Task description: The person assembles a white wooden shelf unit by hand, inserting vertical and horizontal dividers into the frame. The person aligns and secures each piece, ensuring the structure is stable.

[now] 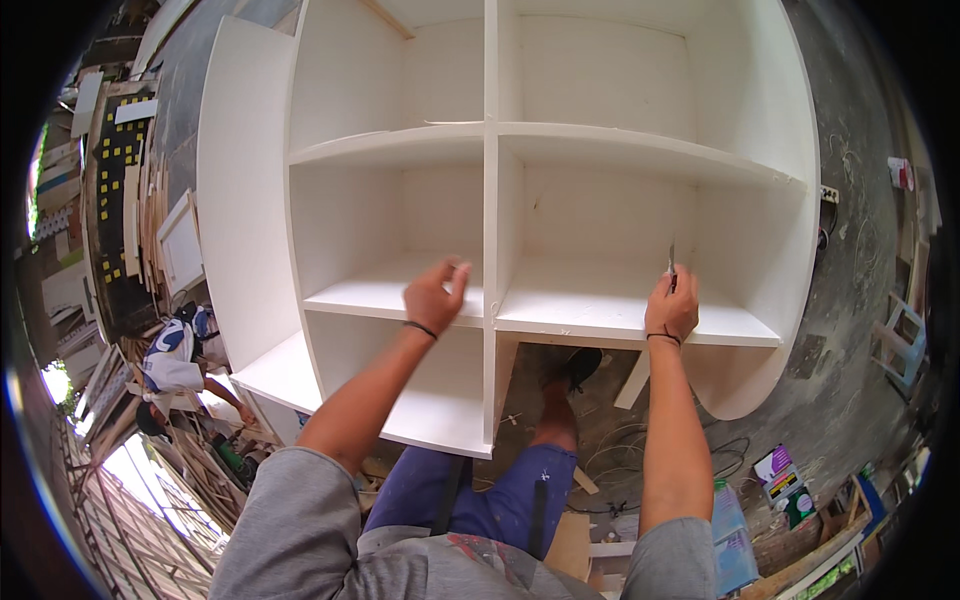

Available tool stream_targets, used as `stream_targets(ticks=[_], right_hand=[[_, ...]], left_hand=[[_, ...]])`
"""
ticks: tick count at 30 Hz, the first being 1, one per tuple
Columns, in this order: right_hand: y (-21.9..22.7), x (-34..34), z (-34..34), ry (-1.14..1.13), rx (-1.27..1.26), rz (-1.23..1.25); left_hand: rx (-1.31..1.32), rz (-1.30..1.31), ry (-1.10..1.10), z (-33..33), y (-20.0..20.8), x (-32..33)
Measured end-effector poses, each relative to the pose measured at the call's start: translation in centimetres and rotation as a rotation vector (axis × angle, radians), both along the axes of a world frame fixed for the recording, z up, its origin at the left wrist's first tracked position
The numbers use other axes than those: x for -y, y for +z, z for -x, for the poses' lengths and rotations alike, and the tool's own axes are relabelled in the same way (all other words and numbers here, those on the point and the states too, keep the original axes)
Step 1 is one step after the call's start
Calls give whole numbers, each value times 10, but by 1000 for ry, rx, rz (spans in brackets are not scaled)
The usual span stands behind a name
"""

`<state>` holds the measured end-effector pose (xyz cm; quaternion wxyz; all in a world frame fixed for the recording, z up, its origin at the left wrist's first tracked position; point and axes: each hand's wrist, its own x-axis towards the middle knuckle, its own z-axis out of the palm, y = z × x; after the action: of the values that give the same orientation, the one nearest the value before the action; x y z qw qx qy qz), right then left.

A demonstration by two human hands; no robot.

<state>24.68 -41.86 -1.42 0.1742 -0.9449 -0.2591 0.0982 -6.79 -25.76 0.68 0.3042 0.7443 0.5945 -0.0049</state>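
Observation:
A large white shelf unit [491, 215] with square compartments stands before me. My right hand [673, 308] is closed around a utility knife [672, 256], its thin blade pointing up and away from me. This hand is over the front edge of the right middle shelf [600, 305]. My left hand [434, 296], slightly blurred, is in front of the left middle shelf [385, 285], close to the upright divider. Its fingers are curled toward the thumb, and whatever they may hold is too small to make out. Small ragged bits show along several shelf edges.
At the left, a person [175, 365] bends over near stacked boards and wood pieces. A power strip [829, 195] lies right of the unit. A light blue stool [902, 345] stands farther right. Cables and a purple-and-white package [776, 472] lie on the floor at lower right.

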Motion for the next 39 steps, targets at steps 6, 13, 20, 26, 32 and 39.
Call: stream_targets(ticks=[6, 13, 20, 26, 32, 39], right_hand=[[-2, -4, -4, 54, -7, 7], [3, -111, 27, 555, -212, -451], [-14, -237, 83, 717, 86, -480], [-20, -244, 91, 652, 135, -496], [-1, -237, 81, 990, 133, -488], [-1, -145, 115, 1192, 102, -537]], left_hand=[[-251, -95, 262, 48, -16, -27], [-50, -291, 346, 42, -15, -21], [-36, -286, 345, 44, -17, -22], [-85, -229, 330, 39, -15, -22], [-123, -254, 311, 42, -18, -22], [-124, -269, 294, 40, -17, -21]])
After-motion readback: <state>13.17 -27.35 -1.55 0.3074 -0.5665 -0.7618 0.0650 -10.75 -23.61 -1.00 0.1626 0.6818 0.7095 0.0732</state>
